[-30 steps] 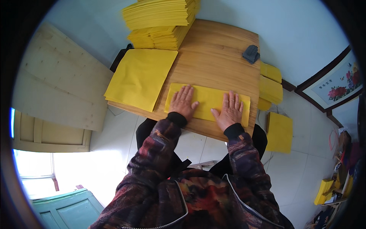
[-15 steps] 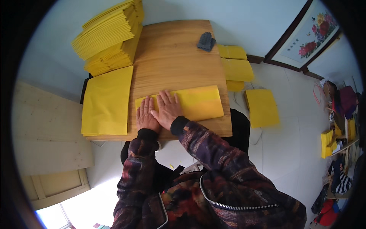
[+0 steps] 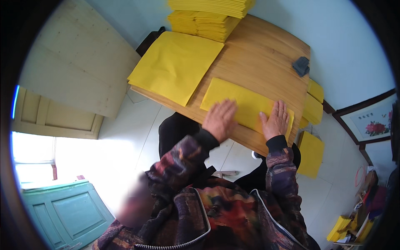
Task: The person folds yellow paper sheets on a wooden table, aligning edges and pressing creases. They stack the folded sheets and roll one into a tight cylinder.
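A folded yellow sheet (image 3: 241, 100), long and narrow, lies along the near edge of the wooden table. My right hand (image 3: 276, 121) rests flat on its right end, fingers stretched and thumb out to the side. Over the sheet's near left edge is my left hand (image 3: 221, 121), slightly blurred, with its fingers extended and nothing held. Whether the left palm touches the sheet, I cannot tell. To the left lies a flat pile of larger unfolded yellow sheets (image 3: 177, 62), its front corner reaching the table edge.
A tall stack of folded yellow sheets (image 3: 204, 23) stands at the back left of the wooden table (image 3: 266, 58). A dark grey cloth (image 3: 301, 66) lies near the right edge. More yellow bundles (image 3: 311, 154) sit low beside the table. A cluttered shelf (image 3: 354, 241) stands at lower right.
The view has turned toward the left. My hands, side by side at the folded sheet's left end before, are now apart; the right one has moved to its right end.
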`<state>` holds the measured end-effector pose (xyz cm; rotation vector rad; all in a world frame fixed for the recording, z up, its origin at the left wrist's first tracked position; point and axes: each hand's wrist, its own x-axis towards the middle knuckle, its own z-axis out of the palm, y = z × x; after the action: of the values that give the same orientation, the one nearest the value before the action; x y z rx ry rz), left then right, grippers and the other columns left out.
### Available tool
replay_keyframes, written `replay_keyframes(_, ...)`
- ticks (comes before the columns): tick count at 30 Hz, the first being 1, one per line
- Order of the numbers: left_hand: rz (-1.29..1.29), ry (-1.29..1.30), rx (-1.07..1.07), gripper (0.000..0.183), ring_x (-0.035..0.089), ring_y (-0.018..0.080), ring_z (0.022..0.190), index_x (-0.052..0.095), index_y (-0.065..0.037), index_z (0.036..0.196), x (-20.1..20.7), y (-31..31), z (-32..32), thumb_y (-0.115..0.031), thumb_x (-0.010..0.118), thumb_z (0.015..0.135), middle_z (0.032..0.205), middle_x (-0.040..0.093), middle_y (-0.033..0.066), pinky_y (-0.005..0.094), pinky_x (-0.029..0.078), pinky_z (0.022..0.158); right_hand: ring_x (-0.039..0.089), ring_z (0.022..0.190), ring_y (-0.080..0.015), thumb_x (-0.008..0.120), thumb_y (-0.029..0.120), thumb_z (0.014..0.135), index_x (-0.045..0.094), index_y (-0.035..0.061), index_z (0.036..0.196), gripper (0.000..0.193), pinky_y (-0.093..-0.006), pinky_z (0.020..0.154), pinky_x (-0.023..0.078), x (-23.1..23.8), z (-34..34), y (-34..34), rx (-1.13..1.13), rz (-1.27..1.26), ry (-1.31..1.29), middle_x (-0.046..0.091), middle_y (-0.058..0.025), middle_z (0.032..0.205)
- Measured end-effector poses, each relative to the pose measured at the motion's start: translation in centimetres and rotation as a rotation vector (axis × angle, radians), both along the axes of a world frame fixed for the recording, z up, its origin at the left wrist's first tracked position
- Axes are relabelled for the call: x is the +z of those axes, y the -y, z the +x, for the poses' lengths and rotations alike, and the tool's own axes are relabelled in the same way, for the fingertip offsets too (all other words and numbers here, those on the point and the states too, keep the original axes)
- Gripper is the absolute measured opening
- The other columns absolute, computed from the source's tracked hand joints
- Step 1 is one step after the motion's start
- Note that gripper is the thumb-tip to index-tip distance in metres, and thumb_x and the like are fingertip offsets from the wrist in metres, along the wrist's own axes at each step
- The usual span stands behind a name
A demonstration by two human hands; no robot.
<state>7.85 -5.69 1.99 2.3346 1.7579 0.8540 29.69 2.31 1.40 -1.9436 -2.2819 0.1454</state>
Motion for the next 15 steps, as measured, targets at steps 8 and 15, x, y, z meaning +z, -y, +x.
replay_keyframes(8, 0.068, 0.289, 0.194, 0.029, 0.058, 0.0344, 0.090, 0.061, -0.008, 0.099, 0.4, 5.0, -2.0, -0.004, 0.067, 0.071, 0.098, 0.059, 0.0124, 0.0420, 0.047, 0.073, 0.019, 0.143, -0.0303, 0.053, 0.047, 0.090, 0.029, 0.0007, 0.144, 0.075, -0.0462, 0.115, 0.017, 0.4, 0.0, 0.1, -0.010, 0.021, 0.039, 0.023, -0.0153, 0.154)
replay_keyframes(15, -0.266, 0.630, 0.535, 0.025, 0.065, 0.0332, 0.085, 0.062, -0.001, 0.105, 0.4, 2.4, -6.8, -0.013, 0.061, 0.084, 0.094, 0.065, 0.0168, 0.0368, 0.052, 0.074, 0.020, 0.143, -0.0296, 0.057, 0.039, 0.089, 0.031, 0.0018, 0.144, 0.071, -0.0469, 0.115, 0.017, 0.0, 0.7, 0.0, 0.029, 0.044, -0.019, 0.025, -0.0130, 0.154)
